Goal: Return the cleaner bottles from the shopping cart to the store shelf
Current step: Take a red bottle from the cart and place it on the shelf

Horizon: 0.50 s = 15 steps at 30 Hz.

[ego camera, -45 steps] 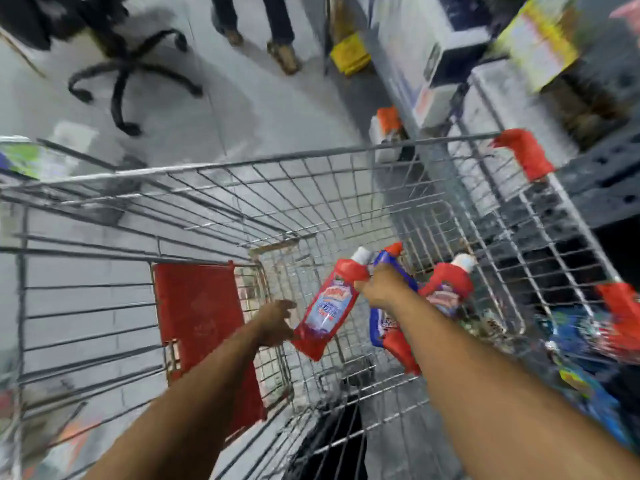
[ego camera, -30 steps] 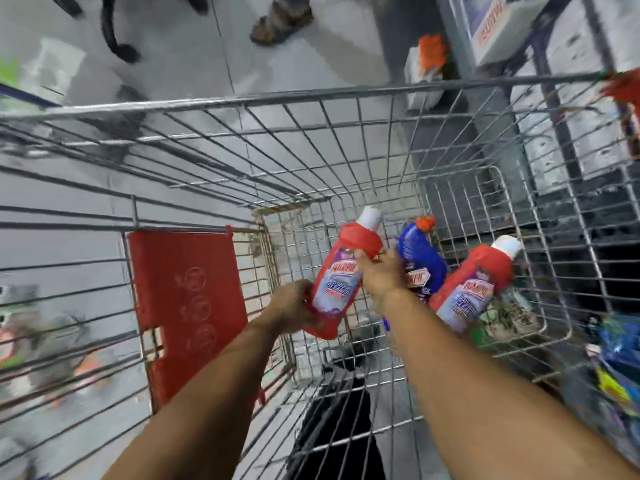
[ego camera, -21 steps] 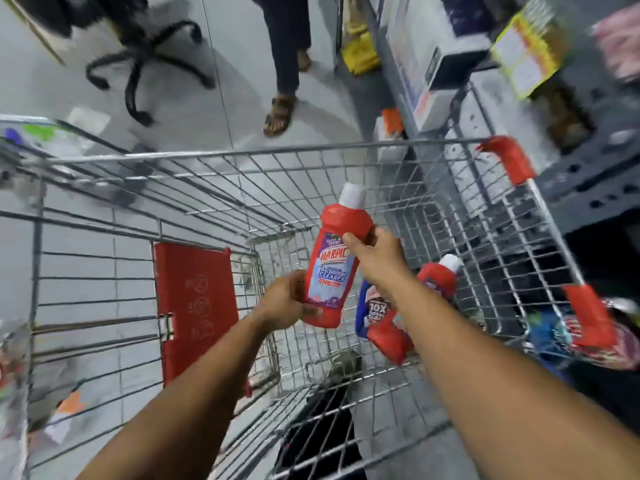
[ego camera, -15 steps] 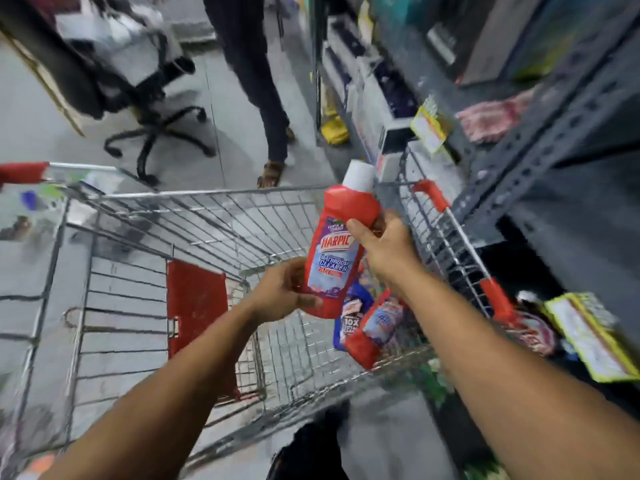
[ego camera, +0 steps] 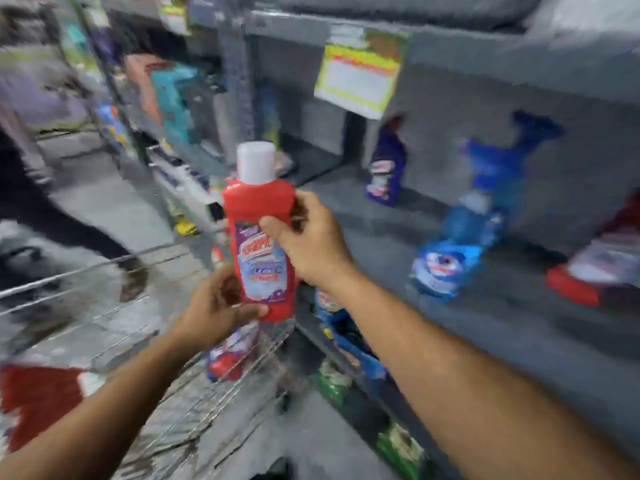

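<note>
I hold a red cleaner bottle (ego camera: 258, 216) with a white cap upright in front of me, above the wire shopping cart (ego camera: 194, 407). My right hand (ego camera: 308, 240) grips its upper body; my left hand (ego camera: 216, 306) holds its base. Another red bottle (ego camera: 230, 355) lies in the cart below. The grey store shelf (ego camera: 381, 244) to the right carries a dark blue bottle (ego camera: 386, 168), a lighter blue bottle (ego camera: 460, 244) and a red bottle (ego camera: 595, 268). The picture is blurred.
A person's dark legs (ego camera: 52, 216) stand on the aisle floor at left. A yellow-edged price tag (ego camera: 360, 77) hangs from the upper shelf. Packets (ego camera: 398, 441) fill the lower shelf. The cart's red seat flap (ego camera: 38, 400) shows at lower left.
The view has swung up and right from the cart to the shelf. The red bottle has risen out of the cart, held in both hands.
</note>
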Each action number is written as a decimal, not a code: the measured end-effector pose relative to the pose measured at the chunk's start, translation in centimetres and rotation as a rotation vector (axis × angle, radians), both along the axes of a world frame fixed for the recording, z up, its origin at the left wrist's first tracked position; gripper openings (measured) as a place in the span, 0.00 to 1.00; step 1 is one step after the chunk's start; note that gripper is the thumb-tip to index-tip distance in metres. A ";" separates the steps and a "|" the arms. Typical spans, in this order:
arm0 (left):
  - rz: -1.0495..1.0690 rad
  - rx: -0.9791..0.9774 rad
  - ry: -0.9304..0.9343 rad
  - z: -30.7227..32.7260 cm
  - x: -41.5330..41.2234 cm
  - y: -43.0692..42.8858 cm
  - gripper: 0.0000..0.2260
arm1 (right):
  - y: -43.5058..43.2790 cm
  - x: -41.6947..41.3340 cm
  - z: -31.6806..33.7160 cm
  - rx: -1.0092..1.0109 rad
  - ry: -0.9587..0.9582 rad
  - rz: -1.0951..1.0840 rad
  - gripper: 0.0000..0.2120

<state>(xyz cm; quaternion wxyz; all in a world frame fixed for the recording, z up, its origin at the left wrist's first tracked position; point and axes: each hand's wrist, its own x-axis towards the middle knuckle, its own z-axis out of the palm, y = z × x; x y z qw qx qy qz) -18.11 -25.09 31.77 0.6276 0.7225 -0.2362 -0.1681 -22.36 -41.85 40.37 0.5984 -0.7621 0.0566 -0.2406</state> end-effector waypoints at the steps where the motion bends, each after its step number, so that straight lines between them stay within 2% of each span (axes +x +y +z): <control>1: -0.045 -0.011 -0.012 -0.1 -1.5 -1.9 0.31 | -1.2 -2.2 0.2 -0.012 -0.010 -0.042 0.19; 5: -0.244 -0.057 -0.044 -0.5 -6.7 -9.7 0.27 | -6.4 -11.1 0.4 -0.083 -0.008 -0.232 0.21; 9: -0.491 -0.035 -0.094 -0.6 -12.4 -18.7 0.25 | -12.6 -20.7 0.8 -0.013 -0.069 -0.457 0.19; 15: -0.748 -0.061 -0.140 0.3 -21.8 -29.6 0.26 | -19.8 -32.6 0.2 0.040 -0.153 -0.769 0.14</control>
